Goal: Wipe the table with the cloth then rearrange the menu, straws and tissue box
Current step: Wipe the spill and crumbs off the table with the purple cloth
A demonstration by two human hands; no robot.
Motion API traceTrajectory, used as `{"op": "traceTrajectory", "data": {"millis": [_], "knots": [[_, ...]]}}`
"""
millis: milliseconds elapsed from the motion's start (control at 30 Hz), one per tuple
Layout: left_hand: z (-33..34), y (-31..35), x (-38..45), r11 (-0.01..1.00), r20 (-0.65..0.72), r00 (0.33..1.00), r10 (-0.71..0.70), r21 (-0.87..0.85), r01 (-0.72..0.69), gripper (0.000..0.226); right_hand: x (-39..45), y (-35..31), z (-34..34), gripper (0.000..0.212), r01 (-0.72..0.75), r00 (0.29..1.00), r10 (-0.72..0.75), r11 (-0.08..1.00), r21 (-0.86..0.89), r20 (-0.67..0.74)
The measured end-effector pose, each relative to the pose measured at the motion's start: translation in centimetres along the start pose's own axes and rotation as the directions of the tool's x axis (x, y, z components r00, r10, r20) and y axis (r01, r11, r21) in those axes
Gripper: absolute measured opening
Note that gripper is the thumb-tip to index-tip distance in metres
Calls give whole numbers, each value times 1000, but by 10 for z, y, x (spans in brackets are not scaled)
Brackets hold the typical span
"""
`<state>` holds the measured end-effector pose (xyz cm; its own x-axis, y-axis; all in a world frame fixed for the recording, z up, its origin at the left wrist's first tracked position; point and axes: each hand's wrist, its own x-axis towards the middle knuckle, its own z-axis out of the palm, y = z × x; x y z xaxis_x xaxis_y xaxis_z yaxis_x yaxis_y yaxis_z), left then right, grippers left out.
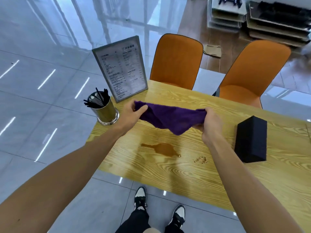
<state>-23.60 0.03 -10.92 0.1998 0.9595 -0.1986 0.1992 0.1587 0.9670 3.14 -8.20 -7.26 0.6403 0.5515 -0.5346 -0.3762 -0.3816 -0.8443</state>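
Purple cloth (168, 119) is stretched above the table (210, 172), its ends pinched by left hand (130, 113) and right hand (211, 122), apparently for wiping the brown spill (164, 148) near the front edge.

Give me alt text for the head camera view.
Both hands, left hand and right hand, hold a purple cloth above a wooden table with a brown spill, crumbs, menu, straws and black box.
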Motion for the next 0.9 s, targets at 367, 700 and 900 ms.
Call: {"op": "traceTrajectory", "data": {"millis": [367,700,900], "knots": [[-38,-134,-61,845,225,928,-296,515,144,11,-1,154,-41,22,-281,957,281,843,-459,-70],[-3,-138,-64,650,337,941,-18,719,-245,27,-23,189,-44,50,532,847,-64,112,-839,528],[36,-165,-68,516,496,853,-163,779,-355,68,-14,235,-37,76,557,830,81,-171,-812,552]]}}
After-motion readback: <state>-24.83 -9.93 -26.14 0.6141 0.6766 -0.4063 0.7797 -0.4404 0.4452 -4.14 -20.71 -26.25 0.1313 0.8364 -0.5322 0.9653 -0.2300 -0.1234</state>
